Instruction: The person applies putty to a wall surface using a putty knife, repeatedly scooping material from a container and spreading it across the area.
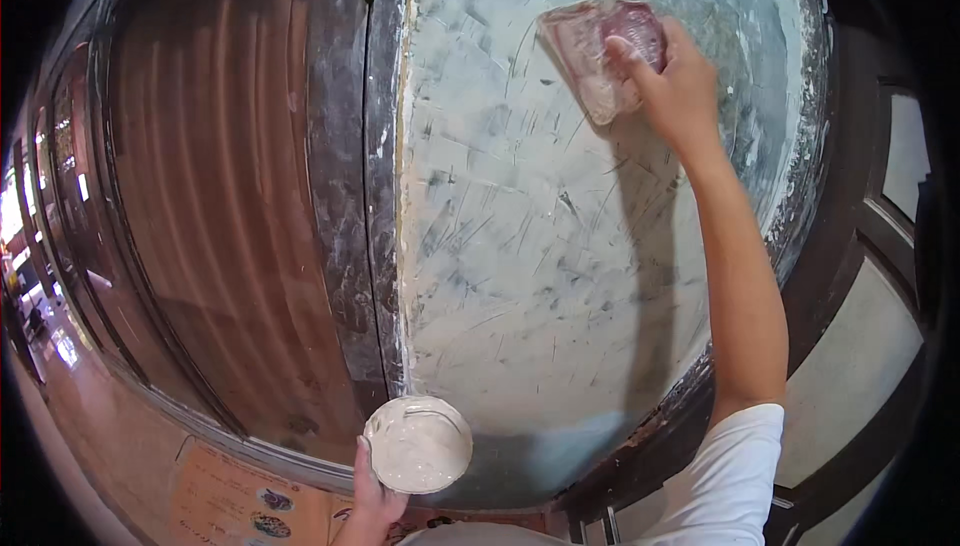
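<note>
Right hand (680,81) grips scraper (608,54) pressed against plastered wall (530,246); left hand (372,501) clasps putty bowl (418,443).

A person's two bare hands and arms, seen from a head-worn camera. The right hand (680,86) is uncovered, with no glove, ring or watch visible, and the forearm below it is bare from the wrist to above the elbow. A short white sleeve (730,476), plain and unmarked, covers the upper right arm, its hem falling just past the elbow. The left hand (372,501) is likewise ungloved, with only the hand and wrist in view at the lower edge. A strip of pale garment shows at the bottom edge between the arms.
</note>
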Action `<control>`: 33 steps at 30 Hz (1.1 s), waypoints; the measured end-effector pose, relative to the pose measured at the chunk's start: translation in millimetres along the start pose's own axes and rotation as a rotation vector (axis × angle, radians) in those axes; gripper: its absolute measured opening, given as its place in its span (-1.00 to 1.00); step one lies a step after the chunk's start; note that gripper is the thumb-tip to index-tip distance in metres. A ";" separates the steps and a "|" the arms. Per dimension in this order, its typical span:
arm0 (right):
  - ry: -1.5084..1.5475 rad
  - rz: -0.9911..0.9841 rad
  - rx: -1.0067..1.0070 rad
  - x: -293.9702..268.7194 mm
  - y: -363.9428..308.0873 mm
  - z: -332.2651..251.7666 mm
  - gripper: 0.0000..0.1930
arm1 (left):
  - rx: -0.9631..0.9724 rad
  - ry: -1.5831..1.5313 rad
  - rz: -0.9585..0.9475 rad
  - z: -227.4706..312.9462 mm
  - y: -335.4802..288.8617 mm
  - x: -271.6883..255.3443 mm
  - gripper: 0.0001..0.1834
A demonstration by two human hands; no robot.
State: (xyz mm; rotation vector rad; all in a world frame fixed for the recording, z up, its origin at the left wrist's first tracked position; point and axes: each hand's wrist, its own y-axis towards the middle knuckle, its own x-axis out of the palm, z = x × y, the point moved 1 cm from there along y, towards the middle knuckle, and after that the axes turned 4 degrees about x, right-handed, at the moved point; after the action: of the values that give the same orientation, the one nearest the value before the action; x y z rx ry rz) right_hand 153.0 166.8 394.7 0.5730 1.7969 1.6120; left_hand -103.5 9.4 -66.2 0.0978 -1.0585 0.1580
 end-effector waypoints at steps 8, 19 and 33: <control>-0.035 0.001 0.032 10.0 23.2 -0.2 -0.52 | -0.028 -0.063 0.006 6.3 6.5 -9.1 -0.30; -0.063 0.109 0.064 17.1 55.9 -2.2 -0.49 | 0.009 -0.019 -0.035 15.9 8.1 -21.2 -0.31; -0.174 -0.120 -0.066 47.5 75.6 -42.1 -0.45 | 0.043 -0.016 -0.011 30.0 5.8 -32.8 -0.29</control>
State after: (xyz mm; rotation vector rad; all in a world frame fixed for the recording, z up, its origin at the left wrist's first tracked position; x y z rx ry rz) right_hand 82.5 181.8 462.2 0.5470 1.6134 1.4878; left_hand -146.1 7.7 -80.2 0.1440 -1.0701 0.1699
